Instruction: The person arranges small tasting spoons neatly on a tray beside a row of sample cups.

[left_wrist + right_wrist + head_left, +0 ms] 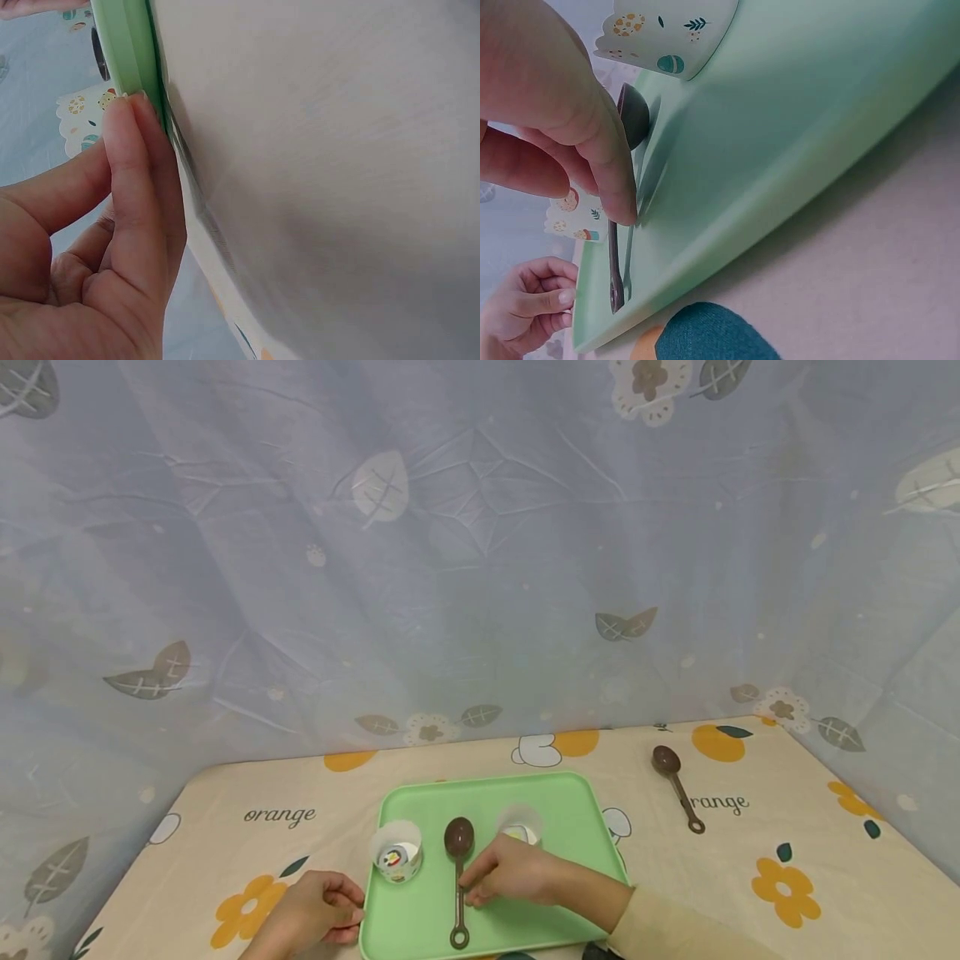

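Observation:
A brown spoon [460, 839] lies lengthwise over the green tray [420, 935], bowl toward the far side. Fingertips of my right hand [513, 870] pinch its handle about midway; in the right wrist view the handle [615, 262] passes behind a finger and has a shadow beside it. My left hand [318, 910] holds the tray's left rim by the fingertips, also close up in the left wrist view. On the tray, a white patterned paper cup [397, 852] stands left of the spoon. Another such cup [521, 822] stands to its right, partly hidden behind my right hand.
A second brown spoon [678, 789] lies on the patterned cloth to the right of the tray. The cream cloth [277, 843] covers the table. A pale blue-grey curtain [480, 610] hangs behind and at both sides.

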{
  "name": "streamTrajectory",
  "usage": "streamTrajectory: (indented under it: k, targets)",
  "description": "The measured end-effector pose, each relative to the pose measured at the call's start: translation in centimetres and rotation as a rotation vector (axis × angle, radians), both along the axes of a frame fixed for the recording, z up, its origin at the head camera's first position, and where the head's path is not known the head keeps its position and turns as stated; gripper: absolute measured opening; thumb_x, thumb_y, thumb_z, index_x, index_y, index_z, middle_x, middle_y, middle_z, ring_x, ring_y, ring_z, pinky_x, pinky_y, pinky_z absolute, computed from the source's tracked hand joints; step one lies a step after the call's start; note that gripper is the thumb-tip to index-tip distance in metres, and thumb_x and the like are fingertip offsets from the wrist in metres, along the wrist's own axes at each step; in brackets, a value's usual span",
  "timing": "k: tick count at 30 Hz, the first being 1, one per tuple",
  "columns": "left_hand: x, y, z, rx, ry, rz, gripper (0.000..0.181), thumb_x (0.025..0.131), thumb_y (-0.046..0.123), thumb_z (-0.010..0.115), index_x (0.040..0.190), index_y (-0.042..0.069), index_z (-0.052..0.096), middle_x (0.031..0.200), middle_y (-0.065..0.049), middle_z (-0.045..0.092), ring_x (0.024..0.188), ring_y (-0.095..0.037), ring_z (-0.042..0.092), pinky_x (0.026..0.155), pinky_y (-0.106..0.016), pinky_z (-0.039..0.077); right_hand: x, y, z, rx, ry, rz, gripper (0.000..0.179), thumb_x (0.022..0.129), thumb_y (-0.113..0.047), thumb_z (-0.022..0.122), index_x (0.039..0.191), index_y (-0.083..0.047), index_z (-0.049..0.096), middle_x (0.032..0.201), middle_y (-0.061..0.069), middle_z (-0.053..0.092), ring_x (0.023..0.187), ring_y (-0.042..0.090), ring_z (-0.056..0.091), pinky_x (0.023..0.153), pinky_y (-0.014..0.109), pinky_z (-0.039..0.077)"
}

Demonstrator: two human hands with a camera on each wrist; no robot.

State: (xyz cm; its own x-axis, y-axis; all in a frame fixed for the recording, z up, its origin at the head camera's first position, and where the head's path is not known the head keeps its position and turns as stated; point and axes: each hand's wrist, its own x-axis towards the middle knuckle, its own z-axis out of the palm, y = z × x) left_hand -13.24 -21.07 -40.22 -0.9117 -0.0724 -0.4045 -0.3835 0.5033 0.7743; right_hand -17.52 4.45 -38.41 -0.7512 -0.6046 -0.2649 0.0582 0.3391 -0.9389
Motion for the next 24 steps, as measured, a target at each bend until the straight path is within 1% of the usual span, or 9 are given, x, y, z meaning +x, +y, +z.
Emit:
streamTrajectory:
  k: [5, 11, 16, 18, 24]
  targets:
    - [0.1, 0.0, 0.2, 0.008, 0.006, -0.003, 0.007, 0.079, -0.011, 0.061, 0.082, -0.005, 0.058, 0.067, -0.009, 0.053, 0.057, -0.016, 0.056, 0.058, -0.028, 0.052, 0.0, 0.2, 0.1, 0.000, -0.004, 0.000, 0.018, 0.081, 0.016, 0.053, 0.097, 0.015, 0.063, 0.085, 0.025, 0.065, 0.081, 0.032, 0.065, 0.073, 0.031, 0.053]
    - [0.1, 0.0, 0.1, 0.008, 0.002, 0.000, 0.007, 0.079, -0.011, 0.060, 0.082, -0.005, 0.058, 0.068, -0.009, 0.053, 0.057, -0.016, 0.056, 0.058, -0.028, 0.052, -0.1, 0.7, 0.5, 0.009, 0.038, 0.014, 0.018, 0.079, 0.012, 0.059, 0.096, 0.012, 0.065, 0.082, 0.022, 0.066, 0.080, 0.028, 0.065, 0.072, 0.028, 0.052]
    - [0.1, 0.0, 0.0, 0.005, 0.001, 0.004, 0.007, 0.079, -0.011, 0.060, 0.082, -0.005, 0.058, 0.068, -0.009, 0.053, 0.057, -0.016, 0.056, 0.057, -0.028, 0.052, -0.6, 1.4, 1.3, 0.023, 0.089, 0.044, 0.018, 0.079, 0.007, 0.061, 0.096, 0.010, 0.066, 0.083, 0.018, 0.067, 0.080, 0.022, 0.065, 0.075, 0.027, 0.051]
    - [0.1, 0.0, 0.1, 0.003, -0.001, 0.005, 0.007, 0.079, -0.010, 0.060, 0.082, -0.004, 0.059, 0.068, -0.009, 0.054, 0.057, -0.016, 0.056, 0.057, -0.028, 0.052, -0.8, 1.7, 1.7, 0.025, 0.107, 0.055, 0.018, 0.079, 0.005, 0.061, 0.096, 0.009, 0.067, 0.084, 0.017, 0.068, 0.080, 0.020, 0.065, 0.075, 0.026, 0.050]
    - [0.0, 0.0, 0.0, 0.002, 0.000, 0.002, 0.006, 0.080, -0.010, 0.060, 0.082, -0.004, 0.059, 0.068, -0.009, 0.054, 0.058, -0.016, 0.056, 0.058, -0.028, 0.052, -1.4, 2.6, 3.1, -0.025, 0.091, 0.066, 0.020, 0.081, 0.006, 0.059, 0.100, 0.010, 0.065, 0.092, 0.019, 0.066, 0.084, 0.022, 0.064, 0.076, 0.027, 0.051]
